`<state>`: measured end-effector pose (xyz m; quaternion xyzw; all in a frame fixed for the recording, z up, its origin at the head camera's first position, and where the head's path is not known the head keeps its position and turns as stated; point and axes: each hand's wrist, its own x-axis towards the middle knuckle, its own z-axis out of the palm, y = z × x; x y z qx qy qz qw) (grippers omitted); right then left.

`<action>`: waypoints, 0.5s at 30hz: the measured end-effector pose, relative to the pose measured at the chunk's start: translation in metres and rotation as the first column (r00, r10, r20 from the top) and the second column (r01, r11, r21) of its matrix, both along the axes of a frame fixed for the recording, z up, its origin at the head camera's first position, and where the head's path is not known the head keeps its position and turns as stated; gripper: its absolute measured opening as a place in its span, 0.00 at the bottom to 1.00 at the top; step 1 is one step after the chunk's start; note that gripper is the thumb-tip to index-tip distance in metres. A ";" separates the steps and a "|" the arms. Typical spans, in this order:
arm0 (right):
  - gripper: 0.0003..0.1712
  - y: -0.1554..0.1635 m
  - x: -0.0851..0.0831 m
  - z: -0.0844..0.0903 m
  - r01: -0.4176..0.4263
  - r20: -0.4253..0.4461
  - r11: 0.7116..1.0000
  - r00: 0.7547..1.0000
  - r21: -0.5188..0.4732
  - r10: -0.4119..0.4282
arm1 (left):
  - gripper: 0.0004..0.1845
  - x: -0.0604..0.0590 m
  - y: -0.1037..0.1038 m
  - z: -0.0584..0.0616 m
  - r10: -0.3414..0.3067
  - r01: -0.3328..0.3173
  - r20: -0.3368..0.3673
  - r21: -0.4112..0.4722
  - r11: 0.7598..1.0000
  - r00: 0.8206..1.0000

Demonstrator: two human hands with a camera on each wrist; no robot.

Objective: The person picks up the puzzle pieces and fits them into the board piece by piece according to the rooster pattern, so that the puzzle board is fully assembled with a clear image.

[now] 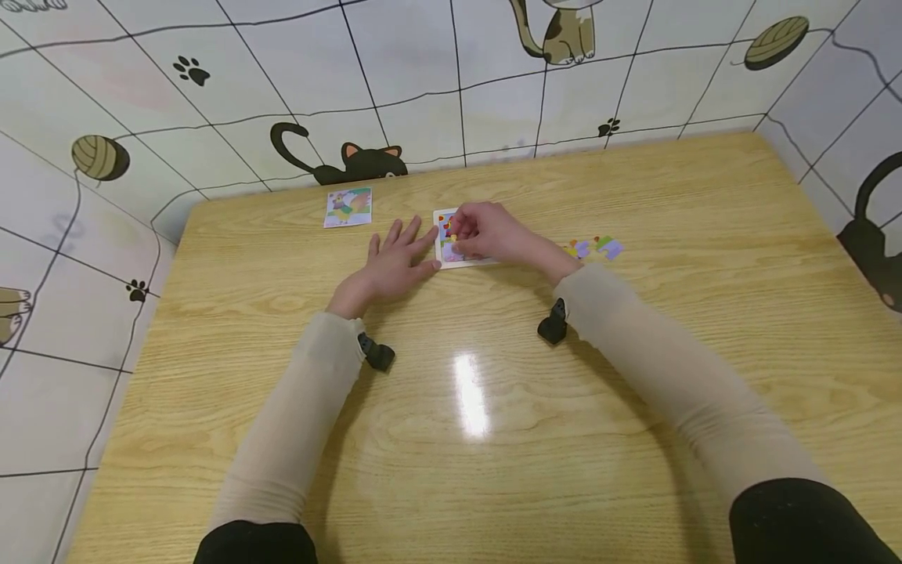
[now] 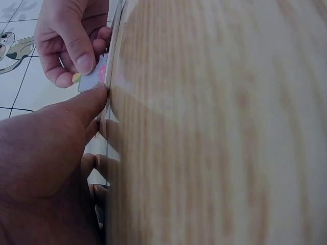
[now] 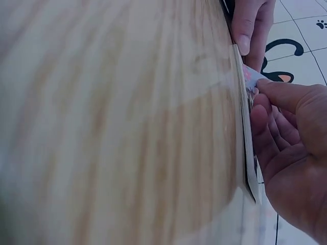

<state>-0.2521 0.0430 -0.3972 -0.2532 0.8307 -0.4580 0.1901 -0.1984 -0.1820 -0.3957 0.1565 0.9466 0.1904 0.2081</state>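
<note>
A small puzzle board with a white border (image 1: 461, 265) lies on the table in front of both hands, bright picture parts showing at its left side. My right hand (image 1: 493, 233) is over the board and hides much of it. Between thumb and fingers it pinches a pale lilac puzzle piece with a pink patch (image 2: 93, 77), which is tilted up from the board in the wrist views. Fingers spread, my left hand (image 1: 395, 270) rests on the table, its thumb and forefinger at the board's left edge. The board's thin edge (image 3: 245, 122) shows from the side in the right wrist view.
Several loose puzzle pieces (image 1: 609, 247) lie right of the board, partly behind the right wrist. A square picture card (image 1: 348, 207) is at the back left. Walls with cat drawings (image 1: 366, 162) border the wooden table (image 1: 423, 470).
</note>
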 end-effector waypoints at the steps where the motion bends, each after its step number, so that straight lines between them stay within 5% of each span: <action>1: 0.10 -0.001 0.000 0.000 -0.002 -0.018 1.000 1.000 0.011 0.002 | 0.37 0.000 0.000 0.000 0.001 -0.001 0.001 0.000 1.000 1.000; 15: 0.13 -0.005 0.003 0.000 -0.023 -0.087 0.995 0.996 0.093 0.031 | 0.37 0.001 0.002 0.003 0.000 0.000 0.006 0.003 1.000 1.000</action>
